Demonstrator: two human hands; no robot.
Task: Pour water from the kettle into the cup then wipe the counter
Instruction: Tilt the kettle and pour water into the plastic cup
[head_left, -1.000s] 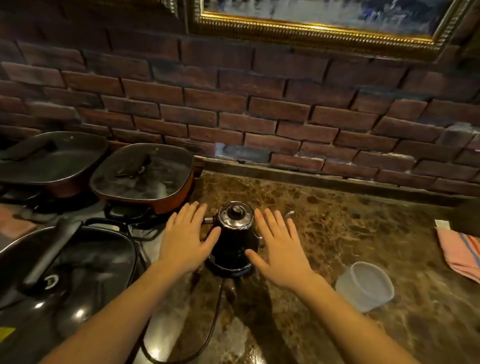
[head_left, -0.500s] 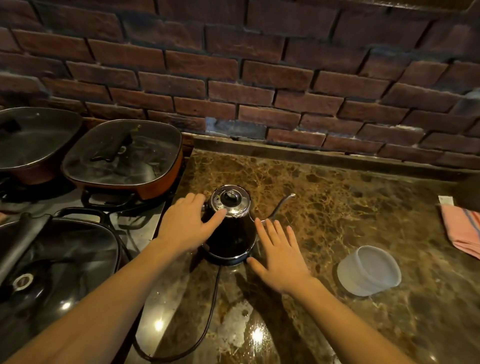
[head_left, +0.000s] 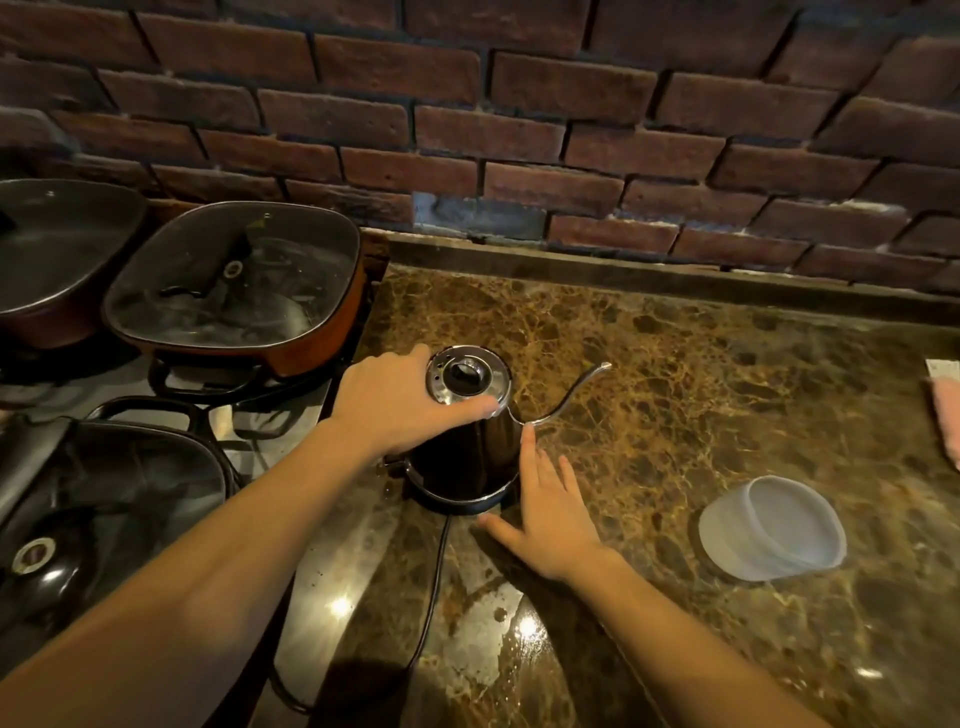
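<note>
A black gooseneck kettle (head_left: 467, 452) with a chrome lid (head_left: 467, 379) stands on its round base on the brown marble counter (head_left: 701, 374), its thin spout pointing right. My left hand (head_left: 395, 400) wraps the kettle's left side, where the handle is hidden, thumb across the lid's front edge. My right hand (head_left: 545, 509) lies flat and open on the counter just right of the base, one fingertip touching the spout's root. A translucent white cup (head_left: 774, 530) sits on the counter to the right. A pink cloth (head_left: 945, 415) shows at the right edge.
Lidded electric pans fill the left: an orange one (head_left: 234, 291) at the back, a black one (head_left: 104, 499) in front, another (head_left: 57, 249) at far left. The kettle's black cord (head_left: 431, 597) runs toward me. A brick wall (head_left: 519, 130) backs the counter. Wet patches gleam near the front.
My left hand has closed around the kettle's handle side with the thumb over the lid. My right hand dropped flat beside the base. The view tilted down and closer.
</note>
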